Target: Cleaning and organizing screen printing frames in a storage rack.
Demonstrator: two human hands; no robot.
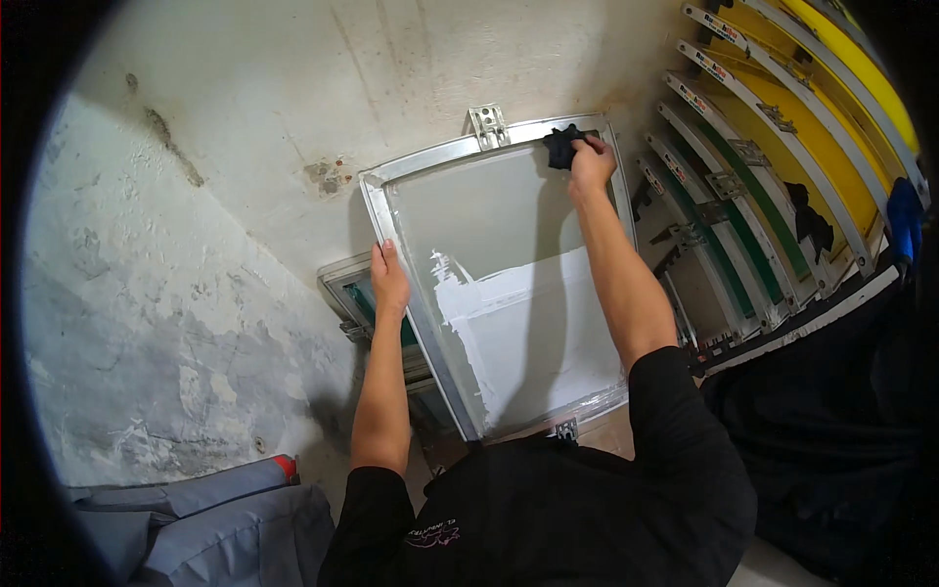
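Now left hand [389,279] grips screen frame [396,230]; right hand [591,162] presses black rag [560,147].

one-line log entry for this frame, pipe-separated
left hand: grips left rail of screen frame | right hand: presses black cloth at top right corner | mesh: white patch low

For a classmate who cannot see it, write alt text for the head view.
A person holds an aluminium screen-printing frame upright against a wall, the left hand gripping its left edge and the right hand pressing a black cloth at its top right corner. More frames with yellow mesh lean at right.
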